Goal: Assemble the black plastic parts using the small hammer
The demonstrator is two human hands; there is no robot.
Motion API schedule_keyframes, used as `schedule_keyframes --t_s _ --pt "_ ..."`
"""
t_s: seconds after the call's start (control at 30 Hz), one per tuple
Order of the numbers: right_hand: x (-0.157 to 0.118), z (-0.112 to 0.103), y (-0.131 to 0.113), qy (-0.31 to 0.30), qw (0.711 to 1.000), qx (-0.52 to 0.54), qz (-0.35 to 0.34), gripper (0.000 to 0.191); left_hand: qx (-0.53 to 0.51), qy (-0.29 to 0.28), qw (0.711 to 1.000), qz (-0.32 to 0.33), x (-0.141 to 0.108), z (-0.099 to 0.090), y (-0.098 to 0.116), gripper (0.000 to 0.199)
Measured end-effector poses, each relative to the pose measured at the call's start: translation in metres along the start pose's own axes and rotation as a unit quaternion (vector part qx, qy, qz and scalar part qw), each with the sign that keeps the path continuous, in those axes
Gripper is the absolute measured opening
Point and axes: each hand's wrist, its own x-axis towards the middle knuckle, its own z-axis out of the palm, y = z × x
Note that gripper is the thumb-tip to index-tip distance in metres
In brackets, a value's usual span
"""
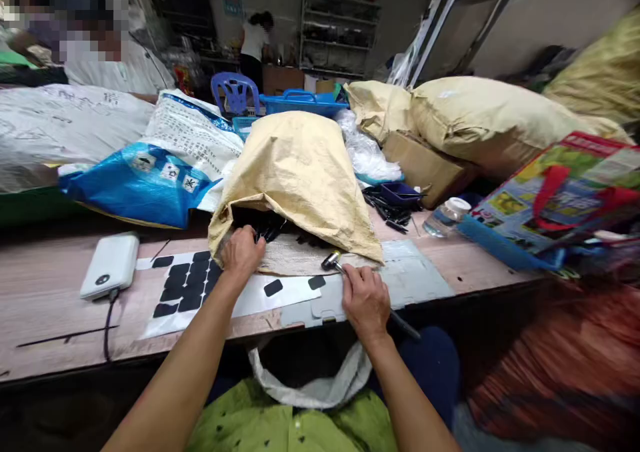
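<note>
A tan woven sack (295, 165) lies on the table in front of me, its mouth facing me. Dark slender pieces (270, 229) show inside the opening. At the left side of that mouth is my left hand (243, 252), fingers curled among the dark pieces; whatever they grip is hidden. My right hand (367, 299) is wrapped round a small hammer (331, 261) with a shiny metal head and a dark handle. The hammer head sits by the sack's lower edge. Below the sack lies a white sheet (295, 289) bearing black rounded pads (177, 282).
A white power bank (111, 265) with a cable lies at left. Right of the sack are black parts (385, 209), a clear bottle (447, 217) and a colourful bag (555, 202). A blue-white sack (150, 165) borders the left. Other people (253, 45) are farther back.
</note>
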Motion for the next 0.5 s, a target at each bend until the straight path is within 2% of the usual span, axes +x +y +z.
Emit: schedule_keyframes --t_s 0.13,0.27,0.4,0.5 --pt "-0.002 -0.003 0.001 0.002 1.0 -0.001 -0.002 0.026 -0.001 -0.01 0.999 -0.041 0.007 -0.001 -0.002 0.031" --pt "-0.001 -0.003 0.0 0.003 1.0 0.002 0.0 0.027 -0.018 0.003 1.0 -0.017 -0.004 -0.013 -0.014 0.033" --pt "-0.001 -0.003 -0.001 0.005 1.0 0.005 0.0 0.026 -0.114 0.007 0.992 0.05 -0.037 -0.027 -0.021 0.027" --pt "0.0 -0.004 -0.002 0.005 1.0 0.008 0.001 0.026 -0.221 -0.051 0.96 0.163 -0.063 -0.027 -0.018 0.025"
